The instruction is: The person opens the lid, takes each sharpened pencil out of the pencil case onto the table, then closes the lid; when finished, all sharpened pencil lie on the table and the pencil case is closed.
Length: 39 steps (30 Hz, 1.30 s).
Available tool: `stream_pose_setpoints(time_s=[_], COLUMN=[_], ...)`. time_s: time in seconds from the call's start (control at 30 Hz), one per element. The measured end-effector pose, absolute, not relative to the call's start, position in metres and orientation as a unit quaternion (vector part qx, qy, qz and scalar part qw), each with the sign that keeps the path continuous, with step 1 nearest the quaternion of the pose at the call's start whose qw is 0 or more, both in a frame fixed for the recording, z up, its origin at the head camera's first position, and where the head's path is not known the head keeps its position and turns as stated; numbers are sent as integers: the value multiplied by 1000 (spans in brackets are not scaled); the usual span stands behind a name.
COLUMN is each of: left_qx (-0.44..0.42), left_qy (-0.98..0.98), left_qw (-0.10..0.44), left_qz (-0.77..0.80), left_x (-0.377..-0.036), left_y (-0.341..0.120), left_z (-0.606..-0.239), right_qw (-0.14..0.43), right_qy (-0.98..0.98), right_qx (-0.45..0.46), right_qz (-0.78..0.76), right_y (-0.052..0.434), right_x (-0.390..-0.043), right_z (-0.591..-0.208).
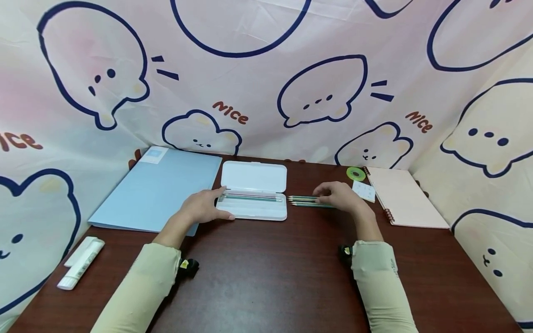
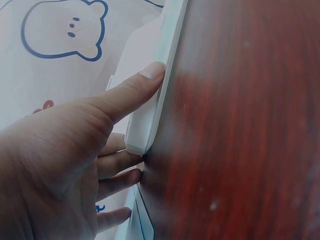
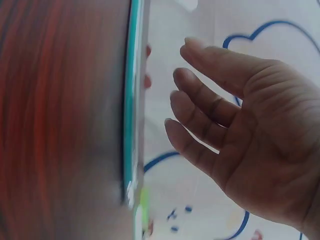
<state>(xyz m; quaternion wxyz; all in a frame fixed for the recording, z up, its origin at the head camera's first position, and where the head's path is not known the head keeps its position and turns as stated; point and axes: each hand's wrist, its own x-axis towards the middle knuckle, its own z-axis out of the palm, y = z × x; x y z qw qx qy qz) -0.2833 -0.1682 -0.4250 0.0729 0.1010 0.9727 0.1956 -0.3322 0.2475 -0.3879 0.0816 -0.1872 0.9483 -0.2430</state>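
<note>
A white pencil case (image 1: 254, 176) lies open on the table, its lid tipped back; a few pencils (image 1: 251, 198) lie along its upper inside edge. My left hand (image 1: 201, 206) holds the case at its left end, thumb on the front wall (image 2: 150, 107) and fingers at the side and back. Several striped pencils (image 1: 303, 203) lie side by side on the table, right of the case. Above their right ends hovers my right hand (image 1: 341, 196). In the right wrist view its fingers (image 3: 190, 102) are loosely bent, apart from the pencils (image 3: 131, 100).
A blue folder (image 1: 166, 189) lies left of the case, with a white tube-like item (image 1: 81, 263) nearer the front left. On the right are a green tape roll (image 1: 356, 174), a small white paper pad (image 1: 364, 190) and a spiral notebook (image 1: 410, 196). A printed cloth (image 1: 258, 83) hangs behind.
</note>
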Motion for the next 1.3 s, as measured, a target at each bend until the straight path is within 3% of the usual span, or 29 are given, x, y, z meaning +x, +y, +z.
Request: stream_pose_setpoints(time_s=[0.5,0.97,1.3], left_qx=[104,93,96], left_qy=[970,972,972], left_qw=[79,78,79], left_qz=[205,202,200], left_x=[-281,-282,-282], left_y=[-161,-166,-167], left_z=[-424,-422,-421], right_qw=[123,149,116], right_qy=[928,928,938], right_qx=[-279,-305,-278], right_qz=[-214,-151,-171], right_y=[139,118,116], right_x=[-332,-327,-327], right_z=[-392,-401,-401])
